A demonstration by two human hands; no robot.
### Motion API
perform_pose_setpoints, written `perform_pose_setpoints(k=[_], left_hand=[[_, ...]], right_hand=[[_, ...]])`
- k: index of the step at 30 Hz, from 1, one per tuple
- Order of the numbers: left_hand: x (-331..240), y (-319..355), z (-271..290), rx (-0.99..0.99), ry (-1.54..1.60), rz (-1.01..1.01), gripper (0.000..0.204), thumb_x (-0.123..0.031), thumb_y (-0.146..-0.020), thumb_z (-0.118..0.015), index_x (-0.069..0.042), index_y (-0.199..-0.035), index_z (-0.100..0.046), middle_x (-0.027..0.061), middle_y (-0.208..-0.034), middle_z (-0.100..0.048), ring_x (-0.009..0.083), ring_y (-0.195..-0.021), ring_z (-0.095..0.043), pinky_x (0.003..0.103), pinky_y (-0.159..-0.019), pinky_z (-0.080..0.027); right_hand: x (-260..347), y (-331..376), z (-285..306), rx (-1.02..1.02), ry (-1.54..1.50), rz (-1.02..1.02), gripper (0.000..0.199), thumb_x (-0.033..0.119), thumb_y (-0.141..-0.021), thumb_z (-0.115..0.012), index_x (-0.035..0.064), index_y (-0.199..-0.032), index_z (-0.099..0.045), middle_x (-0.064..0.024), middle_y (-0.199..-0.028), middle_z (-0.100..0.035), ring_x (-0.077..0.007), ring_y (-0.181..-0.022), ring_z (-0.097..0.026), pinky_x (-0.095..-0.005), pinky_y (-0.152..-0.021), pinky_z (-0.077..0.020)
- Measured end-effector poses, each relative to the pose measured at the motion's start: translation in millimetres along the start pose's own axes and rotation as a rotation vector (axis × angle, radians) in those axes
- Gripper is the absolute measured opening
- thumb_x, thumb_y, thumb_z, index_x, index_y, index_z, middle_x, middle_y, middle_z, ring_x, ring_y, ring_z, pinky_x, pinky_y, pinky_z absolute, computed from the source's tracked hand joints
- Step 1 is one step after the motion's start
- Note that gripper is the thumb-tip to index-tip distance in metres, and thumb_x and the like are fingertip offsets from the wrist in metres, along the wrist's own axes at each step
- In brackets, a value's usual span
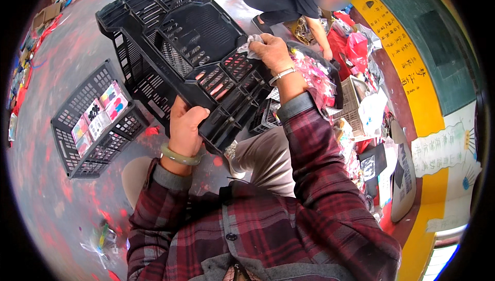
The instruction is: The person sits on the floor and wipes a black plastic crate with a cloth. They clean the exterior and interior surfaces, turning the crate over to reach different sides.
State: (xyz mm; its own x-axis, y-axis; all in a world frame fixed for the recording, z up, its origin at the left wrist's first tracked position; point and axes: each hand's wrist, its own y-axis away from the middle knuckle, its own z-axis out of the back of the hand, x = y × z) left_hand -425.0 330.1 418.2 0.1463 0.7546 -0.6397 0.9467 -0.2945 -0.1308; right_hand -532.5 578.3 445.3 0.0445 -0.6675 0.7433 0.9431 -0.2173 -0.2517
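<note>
Plaid-sleeved left hand [184, 126] clamped on near lower edge of upturned black crate [180, 44], long axis running up-left away, right hand [270, 51] closed on a white cloth [250, 44] against far right rim.

Upturned crate [175, 44] between both hands, smaller crate [95, 121] to its left.

In the smaller black crate on the floor at left lie several flat rectangular packets [98, 116], white with pink, blue and yellow patches. Right of the raised crate, a heap of clear packets [314, 75] shows pink contents. Red bags [356, 46] lie beyond. On the right wall hang a yellow sign [397, 49] and a white poster [443, 147].
</note>
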Motion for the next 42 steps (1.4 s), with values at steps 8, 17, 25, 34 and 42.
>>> perform_pose_setpoints(k=[8,17,25,34,42], left_hand=[[7,5,-3,0.026,0.012,-0.017,0.058,0.007,-0.067,-0.041,0.006,-0.125,-0.041,0.0165,-0.116,-0.055,0.0259,-0.107,-0.056,0.034,-0.095,-0.042],[3,3,-3,0.063,0.072,0.004,0.060,0.007,-0.066,-0.039,0.007,-0.126,-0.039,0.0188,-0.118,-0.054,0.0292,-0.109,-0.055,0.037,-0.095,-0.042],[0,3,-3,0.014,0.010,-0.011,0.058,0.002,-0.067,-0.043,0.006,-0.125,-0.042,0.0179,-0.116,-0.055,0.0284,-0.107,-0.055,0.037,-0.094,-0.043],[-5,3,-4,-0.049,-0.049,-0.016,0.048,0.000,-0.067,-0.047,0.004,-0.115,-0.050,0.0112,-0.106,-0.059,0.0216,-0.095,-0.058,0.032,-0.088,-0.045],[-5,3,-7,-0.050,-0.031,-0.029,0.051,0.000,-0.066,-0.048,0.005,-0.116,-0.049,0.0123,-0.109,-0.059,0.0228,-0.099,-0.057,0.032,-0.091,-0.043]], right_hand=[[5,17,11,0.057,-0.084,-0.024,0.015,0.010,-0.074,-0.059,0.0002,-0.085,-0.060,-0.0021,-0.079,-0.058,-0.0088,-0.072,-0.051,-0.0233,-0.064,-0.0404],[3,26,22,0.251,-0.390,-0.133,0.031,-0.002,-0.072,-0.054,-0.0040,-0.103,-0.056,-0.0030,-0.088,-0.058,-0.0120,-0.078,-0.054,-0.0241,-0.072,-0.0436],[23,38,38,0.099,0.277,0.051,0.030,0.025,-0.071,-0.063,-0.0012,-0.086,-0.064,-0.0204,-0.076,-0.062,-0.0306,-0.074,-0.061,-0.0368,-0.070,-0.0468],[3,16,16,0.065,0.059,-0.077,0.029,0.017,-0.073,-0.064,-0.0059,-0.090,-0.064,-0.0055,-0.079,-0.065,-0.0097,-0.071,-0.056,-0.0247,-0.065,-0.0444],[19,23,17,0.028,0.186,0.008,0.035,0.027,-0.065,-0.064,-0.0043,-0.081,-0.064,-0.0254,-0.077,-0.061,-0.0353,-0.076,-0.062,-0.0387,-0.072,-0.0472]])
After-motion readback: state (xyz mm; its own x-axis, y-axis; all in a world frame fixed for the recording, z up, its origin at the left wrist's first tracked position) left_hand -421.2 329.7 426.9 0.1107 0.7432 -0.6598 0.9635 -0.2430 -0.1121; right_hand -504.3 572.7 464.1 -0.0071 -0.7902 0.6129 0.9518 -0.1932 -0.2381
